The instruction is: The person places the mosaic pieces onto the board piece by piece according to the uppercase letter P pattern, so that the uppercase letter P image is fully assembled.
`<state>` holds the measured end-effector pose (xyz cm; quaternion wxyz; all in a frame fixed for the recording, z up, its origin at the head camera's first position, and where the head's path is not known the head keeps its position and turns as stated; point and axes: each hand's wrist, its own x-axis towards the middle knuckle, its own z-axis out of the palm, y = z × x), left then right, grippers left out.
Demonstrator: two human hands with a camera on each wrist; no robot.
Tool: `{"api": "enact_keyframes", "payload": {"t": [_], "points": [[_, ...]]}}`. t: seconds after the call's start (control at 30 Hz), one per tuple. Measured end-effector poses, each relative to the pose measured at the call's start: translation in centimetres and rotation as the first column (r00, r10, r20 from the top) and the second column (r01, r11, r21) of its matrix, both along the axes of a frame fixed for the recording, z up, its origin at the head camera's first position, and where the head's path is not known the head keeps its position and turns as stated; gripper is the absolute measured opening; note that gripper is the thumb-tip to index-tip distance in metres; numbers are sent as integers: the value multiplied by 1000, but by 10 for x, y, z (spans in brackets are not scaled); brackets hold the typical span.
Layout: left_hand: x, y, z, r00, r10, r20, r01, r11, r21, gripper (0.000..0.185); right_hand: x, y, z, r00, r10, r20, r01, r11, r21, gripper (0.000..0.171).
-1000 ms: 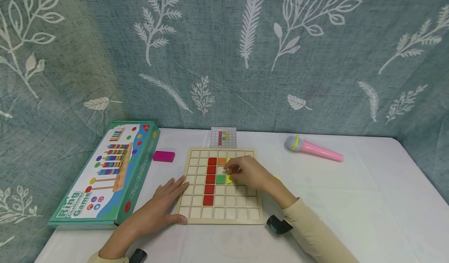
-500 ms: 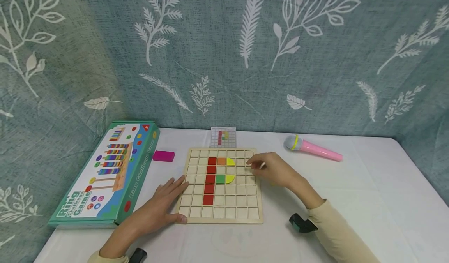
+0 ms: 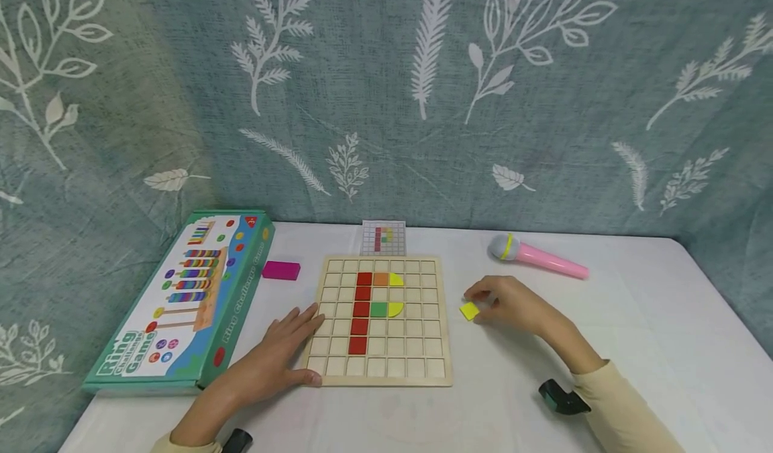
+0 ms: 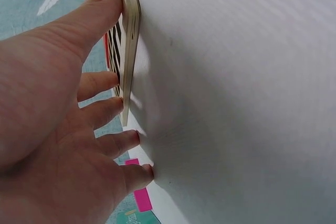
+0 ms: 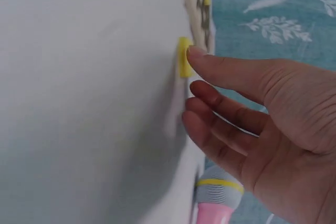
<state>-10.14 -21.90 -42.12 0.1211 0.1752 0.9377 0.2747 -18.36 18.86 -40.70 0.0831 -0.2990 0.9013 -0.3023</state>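
A wooden grid board (image 3: 431, 345) lies mid-table with a red column (image 3: 361, 312), an orange tile (image 3: 381, 279), a green tile (image 3: 378, 309) and two yellow rounded tiles (image 3: 395, 294) set in it. My left hand (image 3: 284, 352) lies flat at the board's front-left corner, thumb along the front edge and fingers straight against the left side (image 4: 128, 77). My right hand (image 3: 513, 302) hovers low over the cloth right of the board. One fingertip (image 5: 197, 53) touches a loose yellow square tile (image 3: 468, 311), also in the right wrist view (image 5: 183, 56). Its other fingers are relaxed and hold nothing.
A small pattern card (image 3: 384, 237) stands behind the board. A pink toy microphone (image 3: 537, 256) lies at the back right. A magenta block (image 3: 281, 270) and a green ring-game box (image 3: 181, 298) sit left. A leaf-print curtain hangs behind the table.
My right hand left the board's yellow tiles and moved right, down to the loose yellow square on the cloth. The left hand and board stayed still.
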Motion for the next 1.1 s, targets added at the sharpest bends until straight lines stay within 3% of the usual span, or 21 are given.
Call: {"api": "enact_keyframes", "payload": {"t": [0.3,0.43,0.67,0.9,1.1], "points": [[0,0,1,1000,3,6,-3,1000,1,96,-1,0,-10,998,33,-56,-34,999,-3,19],[0,0,0,1000,7,13,-7,1000,-1,97,-2,-2,-10,997,39,-67,-37,999,26,23],[0,0,-1,1000,6,19,-6,1000,4,97,-4,-6,-6,999,20,-33,-18,998,64,21],[0,0,0,1000,11,21,-11,1000,4,97,-4,-8,1,998,-64,27,63,998,18,11],[0,1,0,1000,11,21,-11,1000,8,97,-9,-12,2,998,-57,28,58,998,-34,7]]}}
